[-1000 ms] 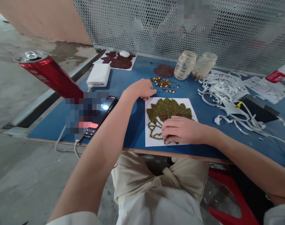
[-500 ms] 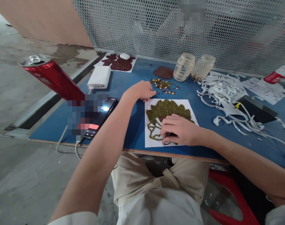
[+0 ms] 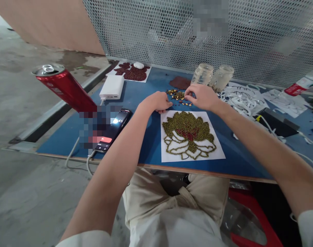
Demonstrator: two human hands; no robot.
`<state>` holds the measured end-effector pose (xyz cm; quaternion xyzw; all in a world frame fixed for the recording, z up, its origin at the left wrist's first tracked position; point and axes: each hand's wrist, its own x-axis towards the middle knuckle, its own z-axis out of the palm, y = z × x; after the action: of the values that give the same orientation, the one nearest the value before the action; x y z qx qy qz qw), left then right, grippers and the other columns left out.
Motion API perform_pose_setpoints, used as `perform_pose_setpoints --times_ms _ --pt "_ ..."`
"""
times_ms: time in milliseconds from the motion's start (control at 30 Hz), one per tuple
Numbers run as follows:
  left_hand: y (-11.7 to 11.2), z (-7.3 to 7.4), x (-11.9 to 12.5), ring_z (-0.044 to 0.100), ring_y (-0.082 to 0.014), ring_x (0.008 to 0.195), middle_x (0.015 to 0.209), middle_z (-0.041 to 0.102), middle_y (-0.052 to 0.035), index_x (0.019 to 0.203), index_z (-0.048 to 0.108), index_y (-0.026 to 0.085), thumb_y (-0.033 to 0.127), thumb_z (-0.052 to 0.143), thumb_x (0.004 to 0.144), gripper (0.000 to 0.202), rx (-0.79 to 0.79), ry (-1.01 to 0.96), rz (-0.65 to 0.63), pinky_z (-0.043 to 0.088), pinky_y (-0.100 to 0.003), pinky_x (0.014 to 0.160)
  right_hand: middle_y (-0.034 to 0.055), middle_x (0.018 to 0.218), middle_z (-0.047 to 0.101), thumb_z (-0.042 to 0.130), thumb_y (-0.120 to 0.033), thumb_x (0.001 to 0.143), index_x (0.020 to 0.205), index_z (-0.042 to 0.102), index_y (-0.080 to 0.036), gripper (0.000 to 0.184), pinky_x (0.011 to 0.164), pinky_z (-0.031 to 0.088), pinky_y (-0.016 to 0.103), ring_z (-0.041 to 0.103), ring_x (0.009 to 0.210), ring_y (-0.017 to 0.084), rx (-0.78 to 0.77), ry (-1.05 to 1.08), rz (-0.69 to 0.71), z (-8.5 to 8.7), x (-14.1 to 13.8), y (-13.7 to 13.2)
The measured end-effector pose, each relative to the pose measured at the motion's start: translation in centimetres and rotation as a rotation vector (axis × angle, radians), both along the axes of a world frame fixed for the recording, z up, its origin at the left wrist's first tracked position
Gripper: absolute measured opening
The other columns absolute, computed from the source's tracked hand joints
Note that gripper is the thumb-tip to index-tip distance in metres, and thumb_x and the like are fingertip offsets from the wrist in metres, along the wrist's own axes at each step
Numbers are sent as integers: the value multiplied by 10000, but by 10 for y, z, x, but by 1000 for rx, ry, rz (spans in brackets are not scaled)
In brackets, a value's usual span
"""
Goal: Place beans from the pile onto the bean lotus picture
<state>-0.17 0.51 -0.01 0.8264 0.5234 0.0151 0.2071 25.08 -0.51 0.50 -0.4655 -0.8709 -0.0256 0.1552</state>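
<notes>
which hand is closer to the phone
Left. The left hand rests at the top left corner of the sheet, just right of the phone. The right hand is farther off, beyond the left one, at the loose beans.

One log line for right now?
left hand: rests at paper sheet corner | right hand: fingers at loose beans | bean lotus: uncovered

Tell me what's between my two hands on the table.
Between the left hand and right hand lie loose mixed beans, shown in the head view.
</notes>
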Motion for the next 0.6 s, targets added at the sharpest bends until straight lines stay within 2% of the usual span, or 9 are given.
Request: perform_pose_setpoints --times_ms 100,167,367,500,600 --pt "-2 0 -1 675 -176 624 651 750 -84 635 714 200 416 582 916 378 12 -6 -10 529 -305 695 150 1210 772 594 -281 1044 1124 792 -175 238 912 473 422 671 1096 302 -2 -132 -27 -7 -15 14" --pt "-3 1 -1 680 -177 641 641 747 -77 636 712 206 408 586 914 366 14 0 -6 524 -299 698 160 1224 783 599 -284 1049 1125 803 -164 248 888 478 415 680 1082 302 -5 -144 -74 -11 -24 17" --pt "-2 1 1 684 -186 639 634 733 -84 642 737 193 395 583 903 364 19 -3 -15 544 -316 730 172 1059 826 665 -281 1018 1021 847 -161 218 823 510 429 715 964 312 -99 -107 -244 -16 -36 25" --pt "-1 -1 1 694 -192 657 658 740 -89 694 772 184 407 576 911 368 7 2 -4 549 -313 735 192 1002 820 628 -260 1006 981 845 -150 245 772 523 426 710 905 308 -73 -187 -243 -18 -40 27" --pt "-2 0 1 693 -192 654 673 748 -96 703 780 176 403 569 908 371 10 3 -5 550 -317 734 203 1024 803 581 -236 1008 1044 822 -134 264 786 520 424 697 931 310 -50 -221 -213 -20 -41 25"
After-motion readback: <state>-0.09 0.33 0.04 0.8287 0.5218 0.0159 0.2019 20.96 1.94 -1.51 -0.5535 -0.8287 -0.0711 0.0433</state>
